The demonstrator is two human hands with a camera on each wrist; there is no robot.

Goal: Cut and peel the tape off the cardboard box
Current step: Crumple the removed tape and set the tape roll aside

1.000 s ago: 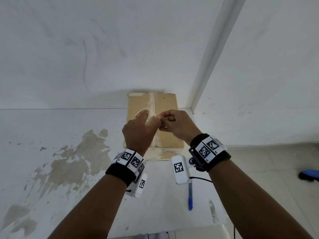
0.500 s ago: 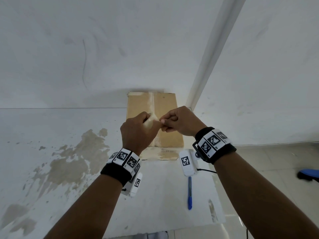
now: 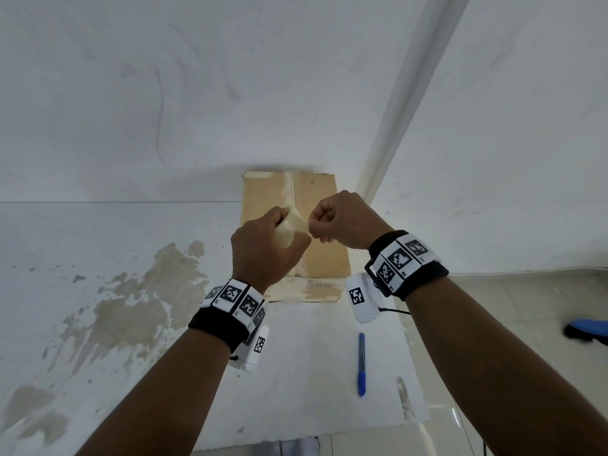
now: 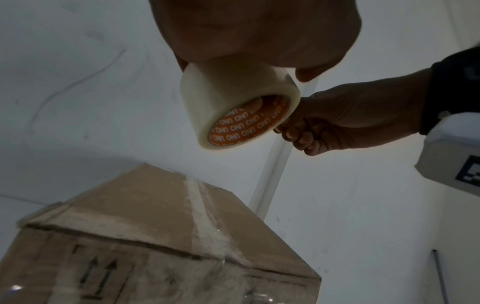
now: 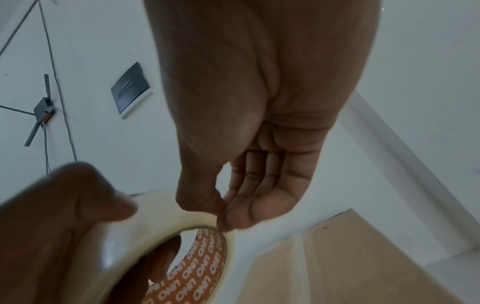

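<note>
A brown cardboard box (image 3: 320,205) stands on the white table against the wall, with clear tape (image 4: 200,207) running down its top seam and over the front face. Above the box my left hand (image 3: 263,248) grips a roll of clear tape (image 3: 291,230) with an orange printed core (image 4: 246,121). My right hand (image 3: 342,222) is just right of the roll, and its thumb and forefinger pinch the tape end at the roll's rim (image 5: 221,224). The other right fingers are curled in. Neither hand touches the box.
A blue cutter pen (image 3: 362,363) lies on the table in front of the box, near the table's right edge (image 3: 414,383). A white corner trim (image 3: 394,126) rises behind the box. A blue object (image 3: 589,329) lies on the floor at right.
Both hands have risen a little above the box with the roll. The roll has turned in my left hand, and my right hand has shifted slightly right.
</note>
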